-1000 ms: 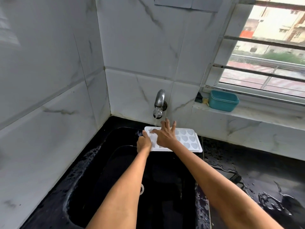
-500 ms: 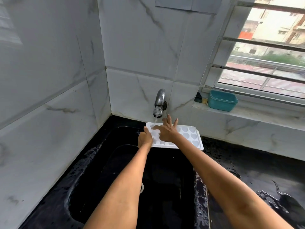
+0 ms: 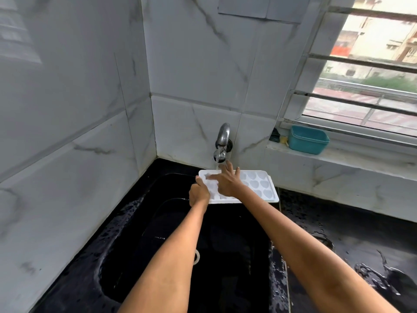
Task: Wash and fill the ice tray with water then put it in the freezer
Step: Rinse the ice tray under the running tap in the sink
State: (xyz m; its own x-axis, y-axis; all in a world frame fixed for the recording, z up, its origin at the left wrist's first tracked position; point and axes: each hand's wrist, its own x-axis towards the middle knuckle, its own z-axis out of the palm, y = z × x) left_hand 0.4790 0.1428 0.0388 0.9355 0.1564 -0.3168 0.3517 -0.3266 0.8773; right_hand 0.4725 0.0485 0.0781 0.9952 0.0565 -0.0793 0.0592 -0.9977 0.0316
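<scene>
A white ice tray (image 3: pixel 259 185) with heart-shaped cells is held level over the back of the black sink (image 3: pixel 140 224), right under the steel tap (image 3: pixel 222 143). A thin stream of water runs from the tap onto the tray's far edge. My left hand (image 3: pixel 198 193) grips the tray's near left corner, thumb on top. My right hand (image 3: pixel 228 184) lies spread over the tray's left cells, fingers straight, forefinger stretched leftward across the cells. The cells under my right hand are hidden.
Marble-tiled walls close in at the left and behind the tap. A teal plastic tub (image 3: pixel 308 142) stands on the window sill at the right. The black counter (image 3: pixel 352 240) right of the sink is wet with puddles. A white drain ring (image 3: pixel 196 256) shows beside my left forearm.
The tray and both hands have stayed under the tap. My right fingers have shifted slightly over the left cells, the forefinger now reaching further left.
</scene>
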